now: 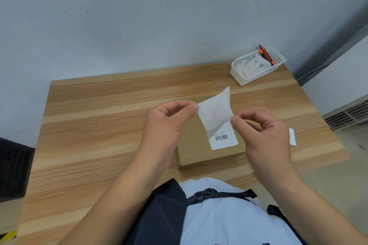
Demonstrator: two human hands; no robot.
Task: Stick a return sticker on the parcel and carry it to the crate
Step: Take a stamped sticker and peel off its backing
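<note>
Both hands, my left hand (167,123) and right hand (264,135), pinch the return sticker (216,114) above the parcel (196,151) at table centre; I should peel slowly, basket (256,74) at two o'clock.

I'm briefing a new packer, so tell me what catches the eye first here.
First, the thin white sticker sheet held up mid-frame, pinched between the left hand and right hand. Right under it, the flat brown cardboard parcel with its white barcode label lies on the wooden table. At the far right corner sits a white plastic basket.
</note>
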